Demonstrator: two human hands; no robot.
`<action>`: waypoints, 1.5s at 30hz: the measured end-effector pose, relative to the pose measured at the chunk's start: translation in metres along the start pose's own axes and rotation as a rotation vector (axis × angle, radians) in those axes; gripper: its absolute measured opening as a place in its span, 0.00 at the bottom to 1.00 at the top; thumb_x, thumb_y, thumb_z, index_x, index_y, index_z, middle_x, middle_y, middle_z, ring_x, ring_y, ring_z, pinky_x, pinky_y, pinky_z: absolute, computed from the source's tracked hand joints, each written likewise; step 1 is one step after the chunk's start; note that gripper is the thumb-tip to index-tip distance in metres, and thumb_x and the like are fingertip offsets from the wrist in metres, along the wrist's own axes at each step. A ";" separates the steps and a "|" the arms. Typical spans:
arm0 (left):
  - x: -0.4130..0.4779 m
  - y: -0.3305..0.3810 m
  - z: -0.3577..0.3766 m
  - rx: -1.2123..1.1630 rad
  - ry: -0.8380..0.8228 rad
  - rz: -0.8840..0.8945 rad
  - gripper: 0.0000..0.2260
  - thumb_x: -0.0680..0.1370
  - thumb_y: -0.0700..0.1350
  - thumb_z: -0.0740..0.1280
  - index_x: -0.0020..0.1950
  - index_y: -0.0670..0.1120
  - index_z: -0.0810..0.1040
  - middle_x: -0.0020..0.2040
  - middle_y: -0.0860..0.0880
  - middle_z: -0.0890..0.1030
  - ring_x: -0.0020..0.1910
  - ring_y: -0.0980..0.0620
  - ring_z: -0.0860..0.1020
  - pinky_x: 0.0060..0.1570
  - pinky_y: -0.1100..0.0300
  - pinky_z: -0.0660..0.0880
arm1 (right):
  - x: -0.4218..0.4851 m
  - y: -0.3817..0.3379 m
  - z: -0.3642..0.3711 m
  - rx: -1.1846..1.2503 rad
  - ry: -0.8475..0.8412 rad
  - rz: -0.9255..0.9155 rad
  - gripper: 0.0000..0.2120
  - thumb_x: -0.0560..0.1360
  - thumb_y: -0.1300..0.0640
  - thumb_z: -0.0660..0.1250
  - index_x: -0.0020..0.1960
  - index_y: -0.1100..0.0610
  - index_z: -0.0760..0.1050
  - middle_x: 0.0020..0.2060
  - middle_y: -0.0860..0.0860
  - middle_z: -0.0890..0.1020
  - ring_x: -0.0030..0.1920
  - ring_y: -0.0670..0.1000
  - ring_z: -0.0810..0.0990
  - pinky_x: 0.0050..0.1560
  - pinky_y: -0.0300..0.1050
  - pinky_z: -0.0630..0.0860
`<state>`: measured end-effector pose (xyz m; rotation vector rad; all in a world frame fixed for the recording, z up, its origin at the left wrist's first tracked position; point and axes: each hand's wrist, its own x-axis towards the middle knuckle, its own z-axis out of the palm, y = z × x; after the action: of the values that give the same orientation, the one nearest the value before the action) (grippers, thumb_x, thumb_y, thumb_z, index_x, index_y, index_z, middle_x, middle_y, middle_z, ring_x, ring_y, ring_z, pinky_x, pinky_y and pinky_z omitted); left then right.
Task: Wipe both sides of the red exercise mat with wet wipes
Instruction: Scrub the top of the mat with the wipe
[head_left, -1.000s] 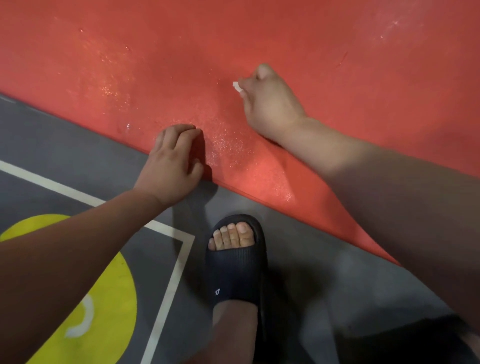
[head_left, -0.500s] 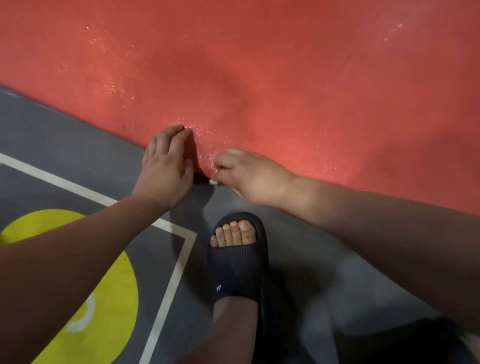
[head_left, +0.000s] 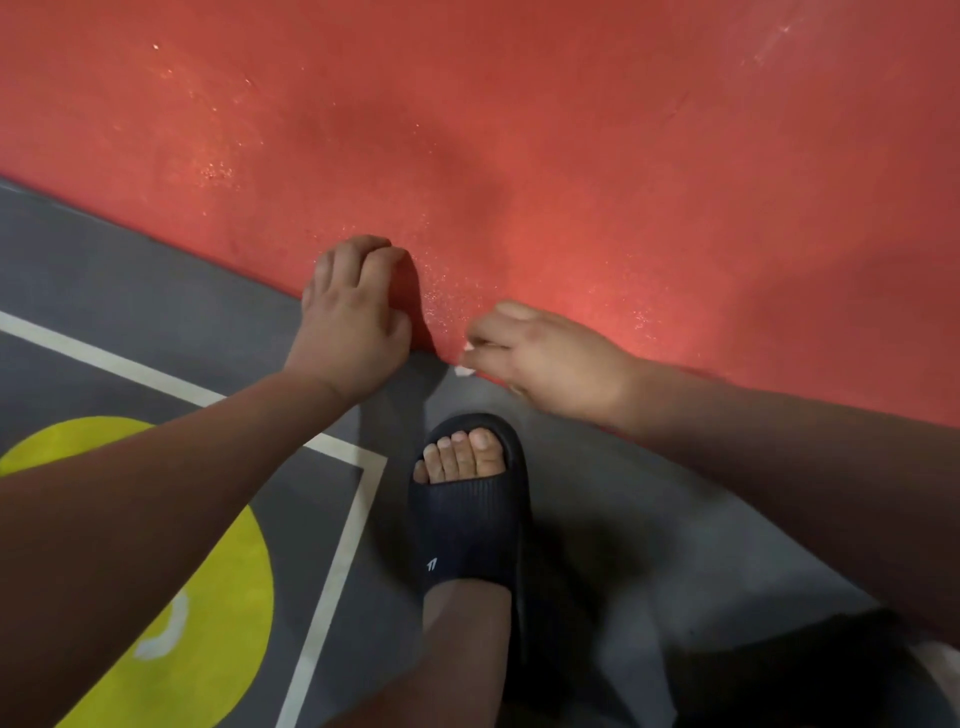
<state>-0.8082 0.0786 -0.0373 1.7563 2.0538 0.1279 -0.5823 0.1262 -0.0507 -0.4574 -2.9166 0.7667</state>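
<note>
- Grey court floor (head_left: 156, 291) at 6 o'clock; red exercise mat (head_left: 571, 156) flat across 12.
- Left hand (head_left: 353, 317) curled on mat edge, grasp unclear; right hand (head_left: 550, 364) pinches wet wipe (head_left: 462, 370).
- We judge top face part-wiped, underside pending.

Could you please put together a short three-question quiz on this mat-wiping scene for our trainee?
1. True or false: the right hand holds a white wipe at the near edge of the red mat.
2. What is painted on the grey floor to the left of the black slipper? A) a yellow circle B) a blue star C) a green arrow
3. Fill in: the left hand rests on the mat's ____.
Key: 1 true; 2 A; 3 edge.
</note>
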 end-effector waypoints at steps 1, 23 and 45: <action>0.000 0.004 0.001 0.004 -0.005 0.020 0.29 0.71 0.44 0.59 0.72 0.44 0.72 0.71 0.42 0.70 0.69 0.39 0.66 0.70 0.40 0.64 | -0.007 0.008 -0.005 -0.031 -0.023 -0.018 0.11 0.78 0.62 0.62 0.58 0.59 0.79 0.51 0.54 0.77 0.51 0.54 0.73 0.47 0.51 0.77; 0.005 0.037 0.005 0.061 -0.066 0.034 0.23 0.73 0.44 0.64 0.68 0.44 0.73 0.68 0.41 0.69 0.67 0.39 0.65 0.64 0.41 0.65 | -0.041 0.030 -0.016 -0.076 0.242 0.500 0.12 0.79 0.62 0.64 0.59 0.63 0.79 0.51 0.60 0.76 0.49 0.61 0.76 0.49 0.55 0.78; 0.029 0.094 0.024 0.080 -0.065 0.237 0.27 0.69 0.53 0.55 0.63 0.45 0.78 0.62 0.41 0.74 0.62 0.37 0.70 0.60 0.41 0.72 | -0.125 0.092 -0.069 -0.222 0.218 0.642 0.16 0.81 0.55 0.58 0.61 0.58 0.79 0.48 0.61 0.75 0.48 0.62 0.77 0.51 0.53 0.74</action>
<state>-0.7157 0.1195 -0.0345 2.0213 1.8236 0.0589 -0.4279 0.1962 -0.0380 -1.4391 -2.6518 0.3953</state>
